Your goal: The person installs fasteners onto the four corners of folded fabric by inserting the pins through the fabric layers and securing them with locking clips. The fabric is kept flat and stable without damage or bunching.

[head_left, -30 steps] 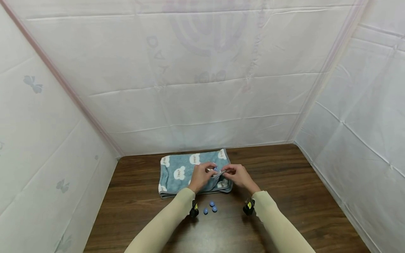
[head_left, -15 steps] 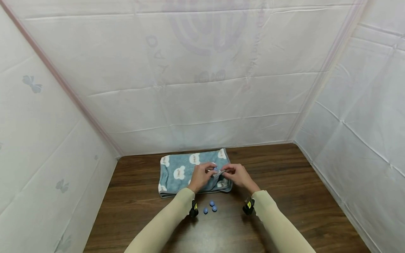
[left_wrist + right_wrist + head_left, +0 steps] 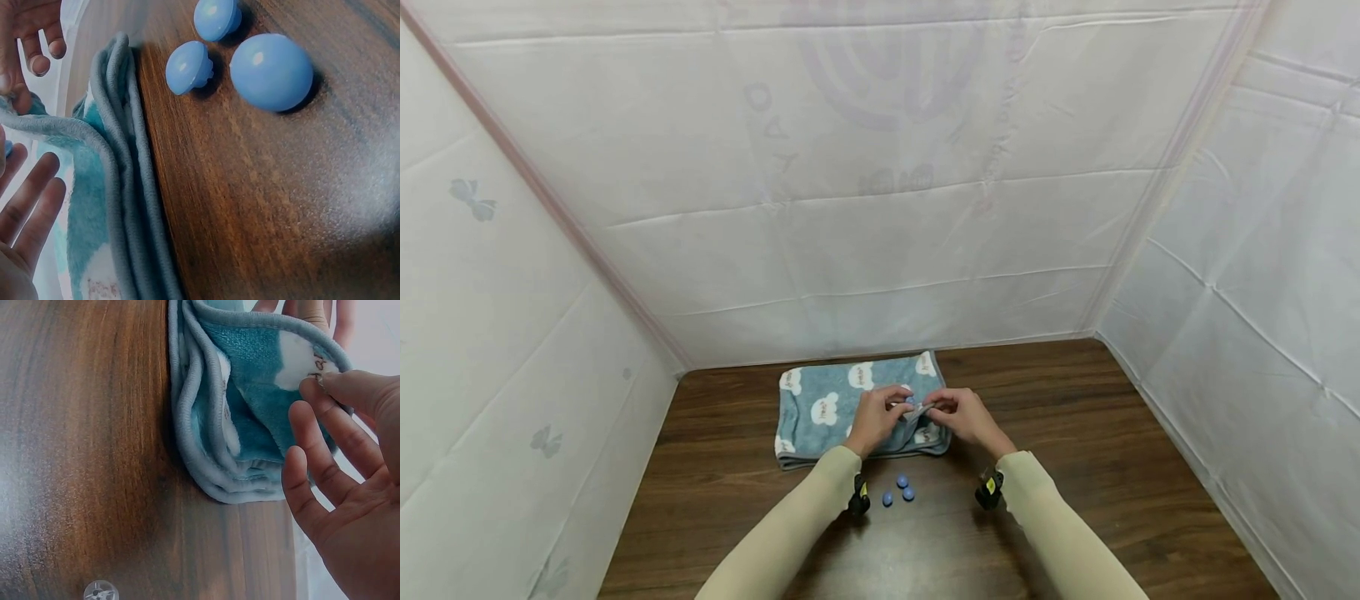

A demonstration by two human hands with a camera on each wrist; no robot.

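Fingers of the right hand (image 3: 964, 414) pinch the raised edge of the folded blanket (image 3: 835, 387) between thumb and forefinger, with the other three fanned loosely apart. Just to their left, the thumb and forefinger of the left hand (image 3: 877, 414) close on a blue knob (image 3: 910, 400), though how firmly I cannot tell; the remaining fingers stand apart. The blanket lies beneath both sets of fingers and stretches away to their left. Nearer the person than the fingers, three more blue knobs (image 3: 272, 72) and a clear disc (image 3: 101, 591) rest on the wooden table (image 3: 1075, 433). Handling so small a knob against plush calls, I judge, for a short, taut span between the pinches, the knob square rather than tilted, and the lower folds left flat.
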